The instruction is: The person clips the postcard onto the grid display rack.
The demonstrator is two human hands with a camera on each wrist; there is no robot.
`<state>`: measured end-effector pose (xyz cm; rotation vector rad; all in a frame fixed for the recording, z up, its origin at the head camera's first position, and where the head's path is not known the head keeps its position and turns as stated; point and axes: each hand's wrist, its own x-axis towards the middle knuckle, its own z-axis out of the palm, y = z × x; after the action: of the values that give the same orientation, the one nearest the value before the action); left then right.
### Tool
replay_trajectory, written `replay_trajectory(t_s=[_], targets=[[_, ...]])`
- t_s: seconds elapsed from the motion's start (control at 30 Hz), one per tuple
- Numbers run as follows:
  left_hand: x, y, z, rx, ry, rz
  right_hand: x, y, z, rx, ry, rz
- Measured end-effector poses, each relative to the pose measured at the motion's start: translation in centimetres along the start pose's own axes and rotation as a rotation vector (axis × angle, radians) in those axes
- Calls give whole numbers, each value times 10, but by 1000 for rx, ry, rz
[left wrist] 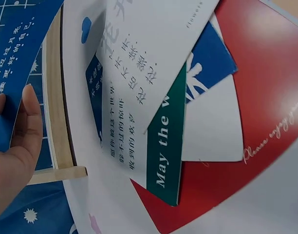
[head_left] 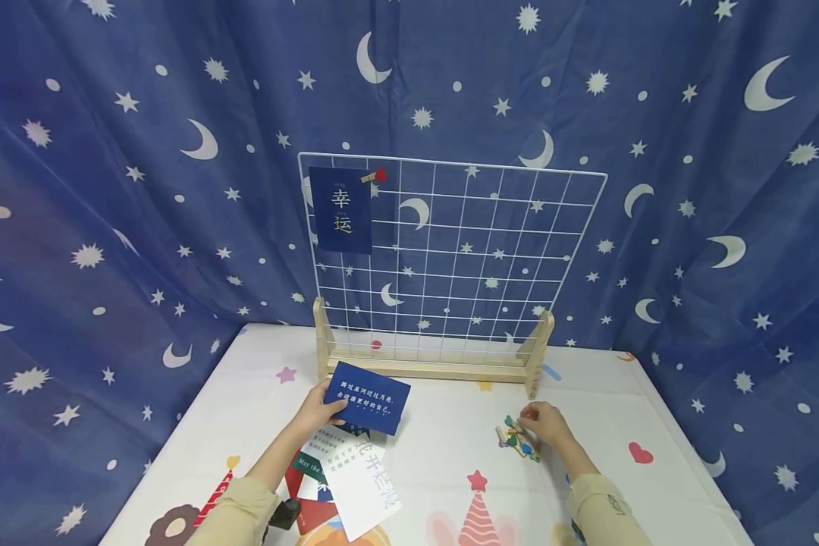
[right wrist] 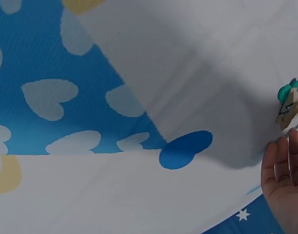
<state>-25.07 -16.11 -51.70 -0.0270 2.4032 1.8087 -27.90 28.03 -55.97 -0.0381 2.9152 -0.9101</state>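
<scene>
Beige sleeves (head_left: 239,512) come nearest the lens in the head view, leading to two hands above a printed white tablecloth (head_left: 450,425). The left hand (head_left: 319,408) pinches the near end of a blue postcard (head_left: 371,398) with white Chinese lettering, and just below that hand a white postcard (head_left: 365,493), a green postcard (head_left: 309,465) and a red postcard (head_left: 314,516) overlap. The right hand (head_left: 544,422) bends its fingers down at a small pile of wooden clothespins (head_left: 519,440); whether it grips one cannot be told. Beyond both hands stands a wire grid rack (head_left: 426,369) on a wooden base, where a dark blue card (head_left: 341,235) hangs under a red-heart clothespin (head_left: 374,176). From the left wrist, thumb and fingers hold the blue postcard, apart from the overlapping cards beside them, the green one reading "May the w". From the right wrist, three nearly straight fingers show, a green-ornamented clothespin (right wrist: 288,108) just past their tips, the hand partly cut off by the frame edge.
</scene>
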Motion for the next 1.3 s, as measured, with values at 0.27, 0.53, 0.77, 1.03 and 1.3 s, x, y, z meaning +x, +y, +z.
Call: replay_trajectory(t_s=[0.27,0.53,0.77,1.03,1.3], targets=[[5,7,6,-12,22,-6,2,-4,1,-42,-39,8],[12,14,7,-21,16,14,0,-12,2,-72,-14,21],[11,23,5,-27,18,23,0,-11,4,-67,7,8],[13,27,5,-26,21,14,4,-10,6,-40,-91,15],[18,32,9,-60,-11,28,3,-11,9,-39,-70,-4]])
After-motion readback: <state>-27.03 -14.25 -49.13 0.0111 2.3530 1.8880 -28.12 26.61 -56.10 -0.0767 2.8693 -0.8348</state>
